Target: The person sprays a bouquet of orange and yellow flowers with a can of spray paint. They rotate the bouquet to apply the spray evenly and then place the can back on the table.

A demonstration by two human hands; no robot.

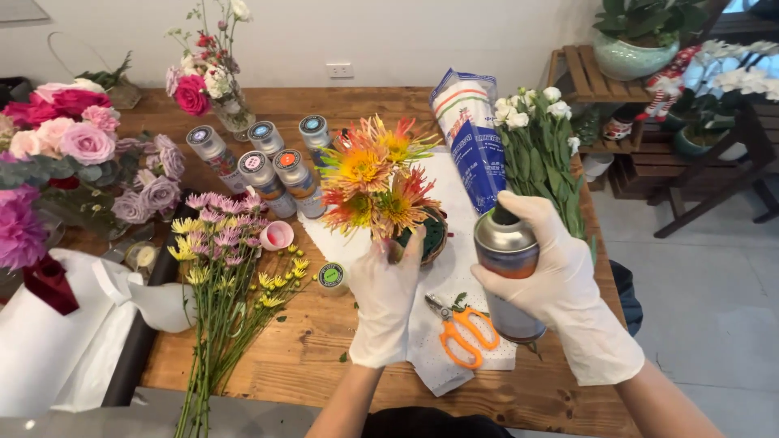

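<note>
Both my hands wear white gloves. My left hand (386, 296) grips the stems of a bunch of orange and yellow spider chrysanthemums (374, 180), held upright over a white paper sheet (454, 276). My right hand (548, 276) is closed around a silver spray can (507, 268), held upright just right of the blooms with a finger on its top. Behind the flowers sits a small basket with green floral foam (432, 233).
Orange scissors (462, 328) lie on the paper. Several capped spray cans (268, 162) stand mid-table; a pink cap (277, 235) and a green-labelled cap (330, 276) lie loose. Pink and yellow stems (223, 276) lie left, white flowers (540, 146) in a printed sleeve right, roses (73, 138) far left.
</note>
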